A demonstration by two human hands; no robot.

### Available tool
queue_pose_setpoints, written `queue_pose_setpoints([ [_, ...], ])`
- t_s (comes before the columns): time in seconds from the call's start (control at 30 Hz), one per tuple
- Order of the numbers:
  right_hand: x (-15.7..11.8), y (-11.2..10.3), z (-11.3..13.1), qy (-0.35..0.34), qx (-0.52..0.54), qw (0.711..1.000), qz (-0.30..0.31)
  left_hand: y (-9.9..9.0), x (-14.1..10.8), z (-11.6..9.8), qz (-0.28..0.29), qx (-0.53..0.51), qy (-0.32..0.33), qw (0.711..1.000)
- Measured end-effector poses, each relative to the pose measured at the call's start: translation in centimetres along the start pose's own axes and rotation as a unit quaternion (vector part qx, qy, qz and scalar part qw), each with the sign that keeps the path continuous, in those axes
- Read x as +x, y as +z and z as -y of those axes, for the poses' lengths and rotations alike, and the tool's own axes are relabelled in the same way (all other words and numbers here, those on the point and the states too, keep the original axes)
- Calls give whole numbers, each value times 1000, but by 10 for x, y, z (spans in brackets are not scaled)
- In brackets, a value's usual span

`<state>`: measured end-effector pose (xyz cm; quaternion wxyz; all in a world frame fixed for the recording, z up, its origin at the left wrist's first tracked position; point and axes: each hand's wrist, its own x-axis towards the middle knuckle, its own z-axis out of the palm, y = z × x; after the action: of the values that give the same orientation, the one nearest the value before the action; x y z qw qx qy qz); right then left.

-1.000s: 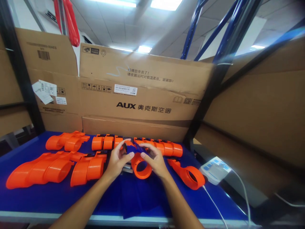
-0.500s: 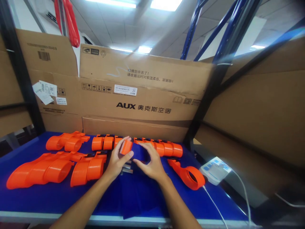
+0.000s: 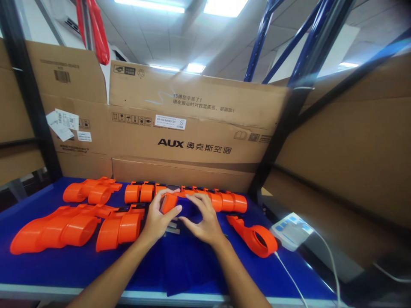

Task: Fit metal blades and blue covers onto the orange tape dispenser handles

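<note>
My left hand (image 3: 159, 216) is closed around a small orange plastic piece (image 3: 169, 202) with a greyish side, thumb in front and fingers behind. Facing it, my right hand (image 3: 204, 216) is curved, its thumb and fingers apart. A dark blue patch shows between the two hands, and I cannot make out whether it is a separate piece or the table surface. Below the hands lie several grey metal strips (image 3: 172, 227). Dark blue flat sheets (image 3: 180, 269) lie between my forearms. Orange tape dispensers (image 3: 120, 229) stand to the left of my left hand.
More orange dispensers line the back (image 3: 226, 201) and the far left (image 3: 54, 229). A single orange dispenser (image 3: 253, 237) lies right of my right hand. Beyond it sits a white box (image 3: 291, 231) with cables. A cardboard wall (image 3: 192, 132) closes off the blue table's back.
The orange piece between my hands has tilted slightly, and a dark part shows above my left fingers. The hands otherwise stay nearly in place; the whole view has shifted a little.
</note>
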<state>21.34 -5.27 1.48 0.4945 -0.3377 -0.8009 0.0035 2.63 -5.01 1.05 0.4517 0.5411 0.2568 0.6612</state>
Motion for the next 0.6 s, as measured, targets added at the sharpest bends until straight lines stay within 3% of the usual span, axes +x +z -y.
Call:
queue_pose_setpoints([
  [0.6,0,-1,2,-6,-7,1000,4,0,-2,1,-16,12,5,1000],
])
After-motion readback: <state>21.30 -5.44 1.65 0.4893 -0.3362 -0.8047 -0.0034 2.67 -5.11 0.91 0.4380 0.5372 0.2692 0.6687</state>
